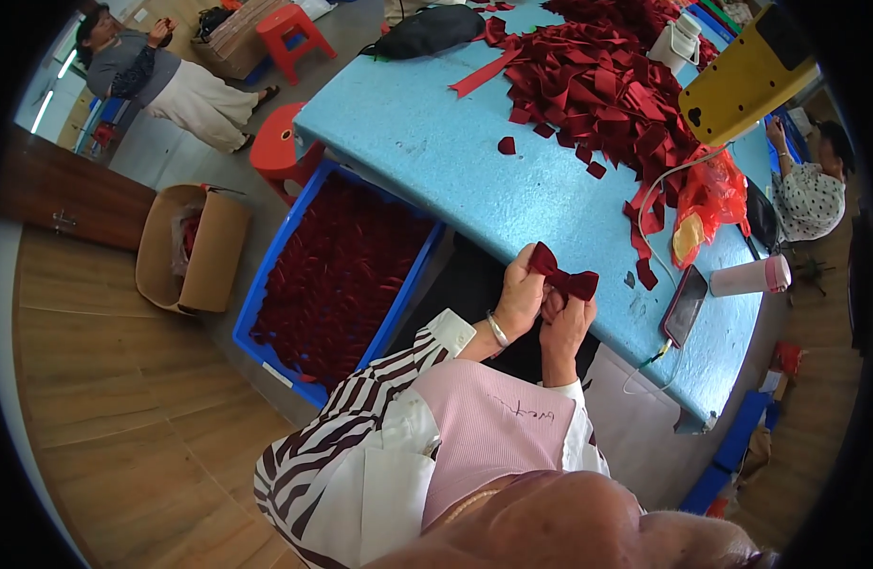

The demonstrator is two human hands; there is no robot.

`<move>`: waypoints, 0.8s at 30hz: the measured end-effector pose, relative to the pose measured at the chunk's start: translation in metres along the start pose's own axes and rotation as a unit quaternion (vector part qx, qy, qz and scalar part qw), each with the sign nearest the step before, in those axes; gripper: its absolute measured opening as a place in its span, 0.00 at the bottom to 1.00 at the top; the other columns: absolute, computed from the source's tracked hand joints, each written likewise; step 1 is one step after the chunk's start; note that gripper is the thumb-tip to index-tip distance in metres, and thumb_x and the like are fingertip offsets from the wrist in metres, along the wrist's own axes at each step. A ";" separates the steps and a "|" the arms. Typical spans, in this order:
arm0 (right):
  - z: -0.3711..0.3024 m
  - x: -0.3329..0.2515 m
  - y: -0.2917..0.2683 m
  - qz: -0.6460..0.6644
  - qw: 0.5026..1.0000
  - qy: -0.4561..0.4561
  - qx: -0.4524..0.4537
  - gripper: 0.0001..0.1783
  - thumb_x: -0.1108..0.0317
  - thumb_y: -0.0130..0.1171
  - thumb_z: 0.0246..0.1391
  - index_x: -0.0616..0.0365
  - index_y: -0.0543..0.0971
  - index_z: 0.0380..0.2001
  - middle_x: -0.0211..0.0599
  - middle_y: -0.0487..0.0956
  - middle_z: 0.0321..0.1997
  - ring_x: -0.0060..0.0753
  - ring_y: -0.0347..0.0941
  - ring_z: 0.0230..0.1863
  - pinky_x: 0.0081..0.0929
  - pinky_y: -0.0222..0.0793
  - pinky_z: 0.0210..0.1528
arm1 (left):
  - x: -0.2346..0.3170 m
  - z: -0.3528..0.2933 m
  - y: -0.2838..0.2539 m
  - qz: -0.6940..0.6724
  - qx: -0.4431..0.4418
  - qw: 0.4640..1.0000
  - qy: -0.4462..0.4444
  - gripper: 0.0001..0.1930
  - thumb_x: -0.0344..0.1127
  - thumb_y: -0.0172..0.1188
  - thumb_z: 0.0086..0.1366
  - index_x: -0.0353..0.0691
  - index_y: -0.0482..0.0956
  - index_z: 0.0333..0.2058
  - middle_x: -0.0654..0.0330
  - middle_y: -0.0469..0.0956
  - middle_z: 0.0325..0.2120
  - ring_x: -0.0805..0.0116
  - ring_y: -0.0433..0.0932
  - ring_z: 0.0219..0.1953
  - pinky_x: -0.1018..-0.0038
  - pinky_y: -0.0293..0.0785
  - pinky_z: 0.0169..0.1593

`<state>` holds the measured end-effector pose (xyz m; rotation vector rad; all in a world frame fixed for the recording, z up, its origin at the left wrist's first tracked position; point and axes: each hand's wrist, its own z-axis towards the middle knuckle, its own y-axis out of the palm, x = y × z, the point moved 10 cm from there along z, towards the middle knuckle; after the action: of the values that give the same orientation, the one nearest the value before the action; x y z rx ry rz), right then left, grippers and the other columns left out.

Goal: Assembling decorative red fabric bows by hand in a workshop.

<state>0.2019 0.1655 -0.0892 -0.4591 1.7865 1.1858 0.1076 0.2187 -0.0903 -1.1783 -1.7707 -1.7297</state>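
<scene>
A dark red velvet bow point(563, 273) is held up between my two hands near the front edge of the blue table point(427, 156). My left hand point(519, 299) pinches the bow's left loop, its fingers closed. Below the right loop, my right hand point(567, 327) is closed on the bow too, with fingertips gathered under its middle. To the left of my hands stands a blue crate point(245, 321) filled with many dark red pieces point(337, 270). A large heap of red ribbon pieces point(597, 85) covers the far part of the table.
A phone point(685, 305) with a cable, a pink tumbler point(751, 276) and a red plastic bag point(709, 199) lie at the table's right. A yellow device point(744, 81) stands behind. Red stools point(277, 152), a cardboard box point(213, 251) and two people, one standing point(175, 85), one at right point(811, 194), surround it.
</scene>
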 end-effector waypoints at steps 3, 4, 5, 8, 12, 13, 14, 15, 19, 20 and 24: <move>0.007 0.004 -0.004 0.007 1.000 0.014 0.007 0.16 0.60 0.47 0.66 0.52 0.66 0.24 0.19 0.60 0.13 0.11 0.51 0.13 0.16 0.41 0.14 | -0.010 0.007 0.000 -0.025 0.018 0.999 -0.021 0.06 0.32 0.48 0.69 0.44 0.69 0.30 0.70 0.69 0.21 0.85 0.64 0.18 0.85 0.61 0.21; 0.013 0.006 -0.009 0.010 1.000 0.023 0.019 0.16 0.60 0.47 0.67 0.52 0.66 0.24 0.19 0.60 0.13 0.11 0.51 0.13 0.16 0.41 0.14 | -0.015 0.013 0.001 -0.024 0.019 0.999 -0.032 0.06 0.32 0.48 0.69 0.44 0.69 0.30 0.70 0.69 0.21 0.85 0.64 0.18 0.85 0.61 0.21; 0.013 0.009 -0.021 0.012 0.998 0.034 0.045 0.16 0.60 0.46 0.67 0.52 0.66 0.25 0.19 0.59 0.13 0.11 0.51 0.13 0.16 0.41 0.14 | -0.020 0.014 0.001 -0.009 0.035 0.998 -0.047 0.06 0.31 0.48 0.68 0.44 0.69 0.30 0.71 0.68 0.20 0.85 0.63 0.17 0.84 0.59 0.20; 0.055 0.029 -0.032 0.034 0.997 0.050 0.048 0.13 0.60 0.47 0.66 0.49 0.67 0.27 0.19 0.60 0.15 0.13 0.54 0.16 0.15 0.48 0.17 | -0.049 0.053 -0.011 0.011 0.065 0.996 -0.055 0.06 0.29 0.46 0.65 0.43 0.69 0.27 0.71 0.65 0.17 0.84 0.60 0.17 0.82 0.56 0.19; 0.092 0.060 -0.061 0.050 0.996 0.067 0.004 0.14 0.61 0.46 0.66 0.53 0.66 0.26 0.21 0.58 0.14 0.14 0.51 0.13 0.15 0.44 0.14 | -0.085 0.086 -0.018 -0.064 0.035 0.997 -0.036 0.05 0.32 0.52 0.66 0.43 0.72 0.29 0.68 0.70 0.18 0.83 0.61 0.15 0.82 0.55 0.18; 0.093 0.061 -0.081 0.046 0.996 0.069 0.023 0.14 0.61 0.46 0.66 0.53 0.66 0.26 0.21 0.58 0.14 0.14 0.51 0.13 0.15 0.44 0.14 | -0.095 0.086 -0.017 -0.068 0.023 0.997 -0.034 0.06 0.33 0.54 0.66 0.42 0.72 0.29 0.67 0.70 0.19 0.82 0.62 0.15 0.82 0.56 0.18; 0.098 0.062 -0.084 0.045 0.996 0.075 0.002 0.14 0.62 0.47 0.66 0.54 0.67 0.26 0.22 0.60 0.15 0.13 0.51 0.13 0.15 0.44 0.14 | -0.100 0.090 -0.017 -0.067 0.020 0.997 -0.044 0.06 0.33 0.54 0.66 0.42 0.72 0.29 0.67 0.70 0.19 0.82 0.62 0.15 0.82 0.56 0.18; 0.100 0.062 -0.085 0.044 0.996 0.080 -0.022 0.14 0.62 0.47 0.66 0.55 0.68 0.26 0.23 0.61 0.15 0.13 0.51 0.13 0.15 0.44 0.14 | -0.104 0.094 -0.012 -0.025 -0.011 0.998 -0.057 0.06 0.33 0.54 0.66 0.42 0.71 0.29 0.67 0.70 0.19 0.81 0.63 0.16 0.82 0.57 0.19; 0.103 0.053 -0.101 -0.013 0.995 0.093 -0.037 0.13 0.63 0.47 0.66 0.58 0.70 0.28 0.25 0.64 0.16 0.13 0.52 0.13 0.15 0.44 0.14 | -0.104 0.092 -0.009 0.063 -0.090 0.990 -0.089 0.05 0.32 0.53 0.66 0.38 0.75 0.36 0.61 0.76 0.26 0.76 0.73 0.26 0.80 0.68 0.29; 0.104 0.048 -0.102 -0.016 0.996 0.076 -0.034 0.13 0.63 0.48 0.65 0.58 0.71 0.29 0.26 0.66 0.17 0.13 0.53 0.14 0.15 0.45 0.15 | -0.101 0.091 -0.008 0.087 -0.121 0.985 -0.085 0.06 0.31 0.53 0.66 0.37 0.76 0.39 0.60 0.78 0.29 0.74 0.75 0.29 0.79 0.71 0.33; 0.107 0.047 -0.098 -0.046 0.995 0.070 -0.050 0.12 0.64 0.49 0.64 0.59 0.72 0.30 0.27 0.67 0.17 0.13 0.55 0.15 0.15 0.47 0.16 | -0.101 0.085 -0.005 0.018 -0.167 0.975 -0.147 0.11 0.32 0.57 0.65 0.35 0.76 0.44 0.58 0.80 0.32 0.74 0.76 0.32 0.78 0.72 0.36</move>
<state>0.2991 0.2200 -0.1936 -0.6915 1.8096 1.2059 0.1837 0.2714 -0.1849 -1.6729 -1.6378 -1.9681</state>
